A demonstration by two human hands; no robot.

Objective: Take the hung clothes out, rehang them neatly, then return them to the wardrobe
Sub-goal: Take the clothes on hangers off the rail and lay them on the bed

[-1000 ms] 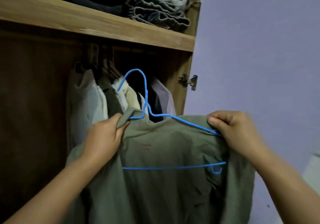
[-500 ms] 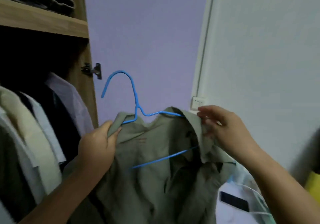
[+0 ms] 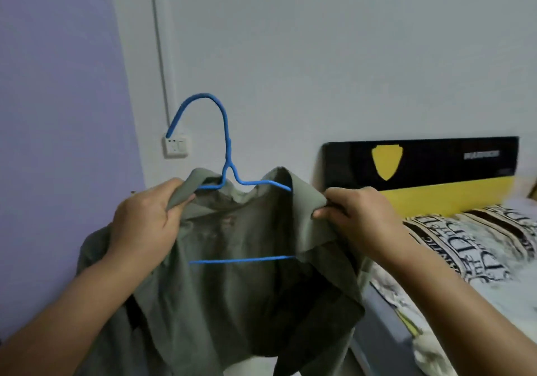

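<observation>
By the bed point(image 3: 479, 247), both hands' fingers pinch the shirt point(image 3: 232, 288); hanger point(image 3: 226, 143) partly hidden.

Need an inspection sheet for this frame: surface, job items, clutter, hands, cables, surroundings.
Surface: bed at right with a patterned cover; nothing rests on it in view.
Job's things: olive shirt on a blue wire hanger, held up in the air; the wardrobe is out of view.
Clutter: nothing seen.
Grippers: left hand has a grip on the shirt's left collar and shoulder; right hand pinches the right collar.
Cables: nothing loose; a conduit strip runs down the wall to a wall switch.
Surroundings: white wall, purple wall at left, black and yellow headboard.
</observation>
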